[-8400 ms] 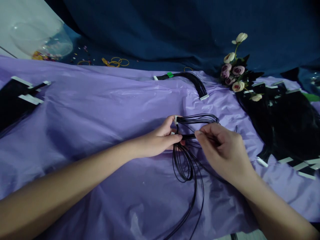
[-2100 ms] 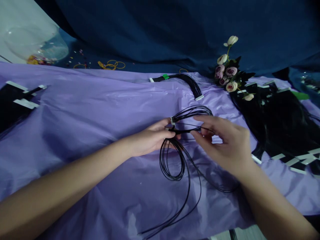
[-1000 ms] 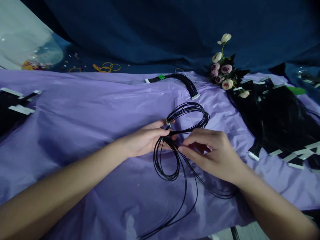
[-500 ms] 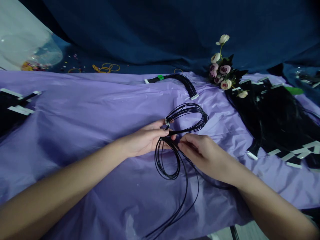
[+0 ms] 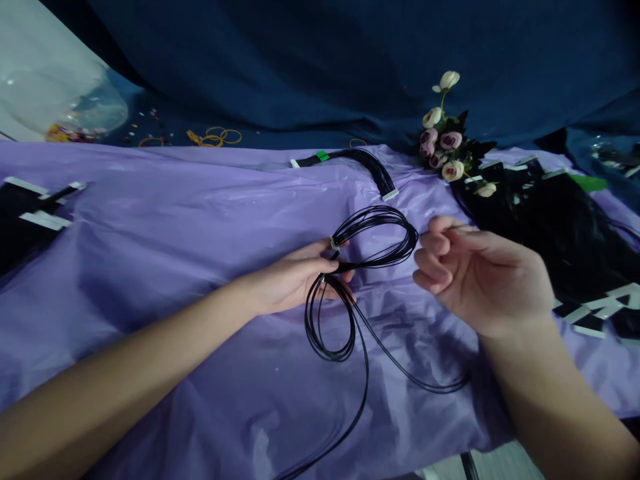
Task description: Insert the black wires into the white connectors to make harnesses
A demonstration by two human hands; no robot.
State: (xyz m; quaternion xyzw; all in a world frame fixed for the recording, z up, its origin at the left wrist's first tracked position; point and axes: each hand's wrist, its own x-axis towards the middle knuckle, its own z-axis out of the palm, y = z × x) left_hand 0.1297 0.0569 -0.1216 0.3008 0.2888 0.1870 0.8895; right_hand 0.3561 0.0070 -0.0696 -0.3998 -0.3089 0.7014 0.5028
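Observation:
My left hand [image 5: 305, 275] is closed on the middle of a coiled black wire harness [image 5: 390, 260], thumb on top and fingers beneath. One loop of the wires stands out to the right, and a smaller loop [image 5: 310, 327] hangs below the hand. A small white connector [image 5: 335, 244] shows by the left fingertips. Two loose strands run down, one to the bottom edge and one to the right. My right hand [image 5: 480, 273] is raised beside the right end of the upper loop, its fingers curled in, with nothing visible in them.
Purple sheeting [image 5: 190, 220] covers the table. A short black cable [image 5: 363, 160] with white ends and green tape lies behind. Piles of black cables lie at right [image 5: 560, 233] and left [image 5: 20, 220]. Artificial flowers [image 5: 450, 140] and yellow rubber bands [image 5: 215, 137] are at the back.
My right hand has left the wires below the left hand and moved up and right, turning palm into view. The lower loop and loose strands shifted slightly; my left hand kept its hold.

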